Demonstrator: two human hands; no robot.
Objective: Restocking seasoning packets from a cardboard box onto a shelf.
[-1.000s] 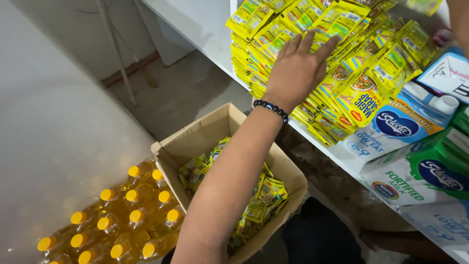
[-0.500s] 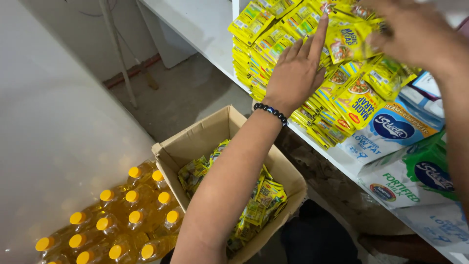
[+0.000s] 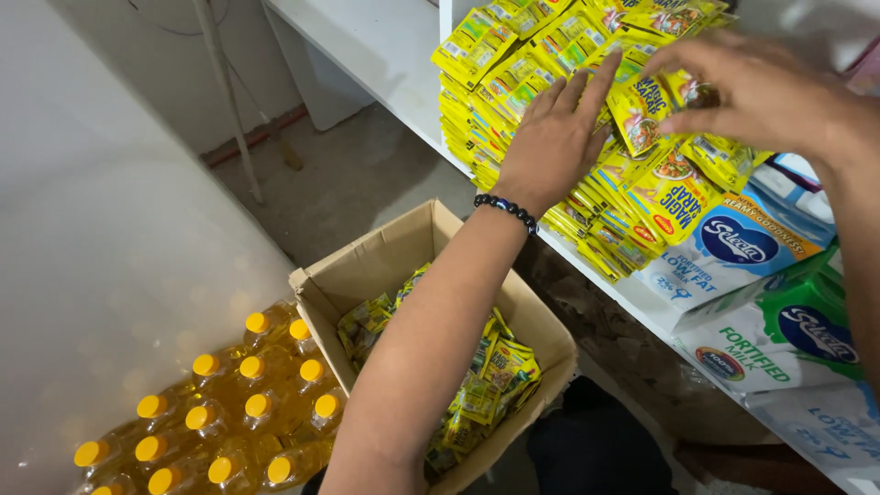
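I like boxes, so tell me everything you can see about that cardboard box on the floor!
The cardboard box is plain brown, open at the top with its flaps folded outward. It sits upright on the floor below the white shelf, beside bottles with yellow caps. Inside is a loose pile of small yellow packets, partly filling it. The person's left arm reaches over it without touching.

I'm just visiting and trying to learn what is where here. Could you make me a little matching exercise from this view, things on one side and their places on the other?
Things:
1. yellow sachets
2. cardboard box
3. yellow-capped bottles
4. bead bracelet

Places:
A. on the left wrist
B. on the floor under the shelf edge, open
C. stacked on the white shelf, under both hands
D. packed together left of the box

Pairs: 1-C, 2-B, 3-D, 4-A
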